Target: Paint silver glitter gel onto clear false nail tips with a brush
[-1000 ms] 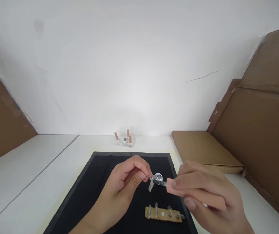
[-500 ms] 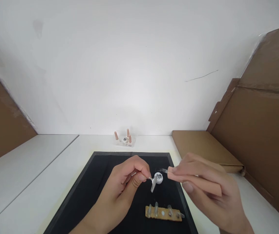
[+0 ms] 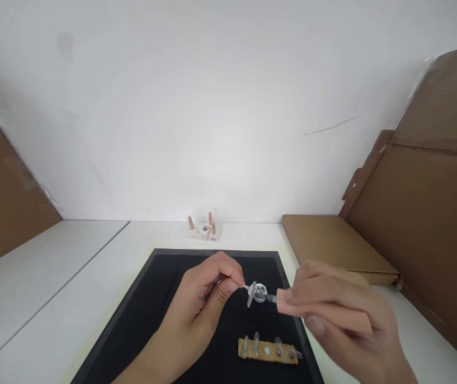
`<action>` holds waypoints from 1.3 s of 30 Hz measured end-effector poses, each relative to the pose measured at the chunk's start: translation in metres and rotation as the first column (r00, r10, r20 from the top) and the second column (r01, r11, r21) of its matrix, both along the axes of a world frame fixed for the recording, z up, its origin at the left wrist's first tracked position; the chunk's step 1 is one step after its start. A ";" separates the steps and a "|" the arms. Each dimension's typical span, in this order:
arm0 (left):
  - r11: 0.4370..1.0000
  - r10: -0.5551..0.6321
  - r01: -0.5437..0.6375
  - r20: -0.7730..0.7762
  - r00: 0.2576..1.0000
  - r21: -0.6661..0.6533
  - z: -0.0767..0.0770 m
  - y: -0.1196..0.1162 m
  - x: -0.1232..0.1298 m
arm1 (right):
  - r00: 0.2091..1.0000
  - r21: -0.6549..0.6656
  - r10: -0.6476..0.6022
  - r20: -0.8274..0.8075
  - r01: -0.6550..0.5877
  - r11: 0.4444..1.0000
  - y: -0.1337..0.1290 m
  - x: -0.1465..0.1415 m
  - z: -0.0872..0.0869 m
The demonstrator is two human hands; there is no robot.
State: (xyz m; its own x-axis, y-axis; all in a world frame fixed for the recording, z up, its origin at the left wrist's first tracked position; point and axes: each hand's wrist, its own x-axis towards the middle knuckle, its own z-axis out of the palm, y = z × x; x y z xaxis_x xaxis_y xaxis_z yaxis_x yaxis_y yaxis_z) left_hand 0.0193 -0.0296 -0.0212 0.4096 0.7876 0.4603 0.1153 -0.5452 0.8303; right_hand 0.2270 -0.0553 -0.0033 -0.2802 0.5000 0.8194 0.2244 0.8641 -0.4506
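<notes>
My left hand [image 3: 206,306] is closed, thumb and forefinger pinching the thin clear stem of a pale false nail tip [image 3: 251,296]. Wrapped around the peach-coloured handle of a nail polish brush [image 3: 324,313] are the fingers of my right hand [image 3: 352,314]. The brush's dark end points left, over a small round white jar [image 3: 260,300] with silvery contents, just right of the nail tip. Whether the bristles touch the jar or its contents, I cannot tell. Nearer me, a tan strip [image 3: 261,356] carries several translucent nail tips.
A black mat [image 3: 176,266] lies under the work on a white table [image 3: 92,266]. Behind it, a clear holder [image 3: 202,237] contains peach-capped bottles. A flat cardboard box [image 3: 332,240] sits at the right, beside a cardboard side wall [image 3: 424,213].
My right hand has shifted slightly down and right, bringing the brush end from above the jar's rim level with the jar. The nail tip in my left hand has risen a little and turned.
</notes>
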 end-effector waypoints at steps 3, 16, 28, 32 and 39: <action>1.000 0.005 -0.005 -0.008 1.000 0.013 0.002 0.000 0.001 | 0.999 -0.024 0.042 0.032 -0.042 0.999 -0.001 -0.002 0.004; 0.999 0.018 -0.017 -0.020 1.000 0.036 0.005 -0.001 0.001 | 1.000 -0.036 0.008 0.025 -0.008 0.999 -0.001 0.000 0.002; 0.999 0.027 -0.027 -0.005 1.000 0.029 0.005 0.000 0.002 | 0.999 -0.035 -0.012 0.033 0.013 0.999 -0.002 -0.001 0.003; 1.000 0.003 -0.003 0.023 1.000 -0.004 0.002 -0.001 0.001 | 0.997 0.000 -0.068 0.041 0.068 0.998 0.000 0.002 0.000; 0.975 -0.060 0.091 0.152 0.986 -0.203 -0.001 0.006 0.003 | 1.000 -0.042 0.002 0.012 -0.001 0.999 -0.003 0.002 -0.005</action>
